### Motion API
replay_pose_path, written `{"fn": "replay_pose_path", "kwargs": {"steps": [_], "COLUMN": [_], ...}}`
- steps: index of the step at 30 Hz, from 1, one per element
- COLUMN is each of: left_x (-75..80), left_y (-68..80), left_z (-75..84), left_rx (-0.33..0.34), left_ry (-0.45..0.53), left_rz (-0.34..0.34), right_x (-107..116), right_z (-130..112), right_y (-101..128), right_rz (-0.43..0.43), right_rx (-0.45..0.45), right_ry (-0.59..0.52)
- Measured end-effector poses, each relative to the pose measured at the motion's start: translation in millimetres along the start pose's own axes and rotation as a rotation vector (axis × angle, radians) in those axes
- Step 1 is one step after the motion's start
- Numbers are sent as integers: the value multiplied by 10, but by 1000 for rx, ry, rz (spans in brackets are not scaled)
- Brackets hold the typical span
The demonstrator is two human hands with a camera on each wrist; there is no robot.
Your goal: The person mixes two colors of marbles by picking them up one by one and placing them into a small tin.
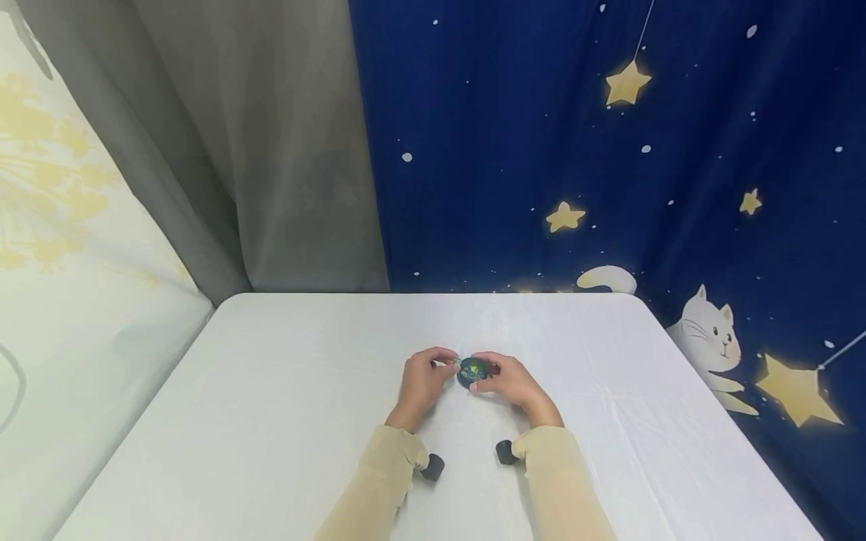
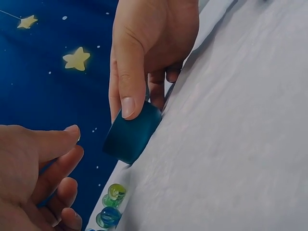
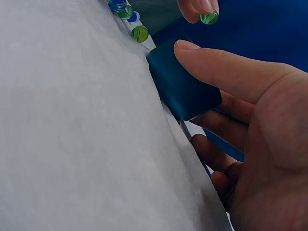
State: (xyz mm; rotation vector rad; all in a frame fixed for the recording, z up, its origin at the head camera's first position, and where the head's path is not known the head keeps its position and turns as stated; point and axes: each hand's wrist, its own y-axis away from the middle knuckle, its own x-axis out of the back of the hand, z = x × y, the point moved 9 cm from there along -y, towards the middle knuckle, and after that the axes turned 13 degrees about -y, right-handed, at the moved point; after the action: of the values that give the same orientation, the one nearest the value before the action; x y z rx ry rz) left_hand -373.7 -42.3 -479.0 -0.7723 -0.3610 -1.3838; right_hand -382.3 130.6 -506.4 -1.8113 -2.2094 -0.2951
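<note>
A small dark teal round cup [image 1: 473, 371] stands on the white table [image 1: 284, 421], a little ahead of me at the middle. My right hand [image 1: 510, 382] grips it, thumb [image 3: 216, 67] on one side of the cup [image 3: 183, 89] and fingers on the other. My left hand [image 1: 422, 379] is just left of the cup and pinches a green glass marble [image 3: 209, 17] above it. In the left wrist view the cup [image 2: 132, 132] sits under the right thumb [image 2: 126, 82], and the left hand [image 2: 38, 178] hovers beside it.
Several green and blue marbles [image 3: 139, 33] lie in a row on the table next to the cup, also visible as marbles [image 2: 114, 193] in the left wrist view. A grey curtain [image 1: 271, 150] and a star-patterned blue cloth [image 1: 609, 165] hang behind the table.
</note>
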Motion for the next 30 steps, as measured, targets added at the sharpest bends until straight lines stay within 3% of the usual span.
{"fn": "replay_pose_path", "kwargs": {"steps": [30], "left_x": [-52], "left_y": [66], "left_z": [123], "left_rx": [-65], "left_ry": [-81], "left_rz": [18], "right_x": [15], "right_z": [-3], "right_y": [-4], "right_rz": [12], "right_rx": [-15], "right_ry": [35]}}
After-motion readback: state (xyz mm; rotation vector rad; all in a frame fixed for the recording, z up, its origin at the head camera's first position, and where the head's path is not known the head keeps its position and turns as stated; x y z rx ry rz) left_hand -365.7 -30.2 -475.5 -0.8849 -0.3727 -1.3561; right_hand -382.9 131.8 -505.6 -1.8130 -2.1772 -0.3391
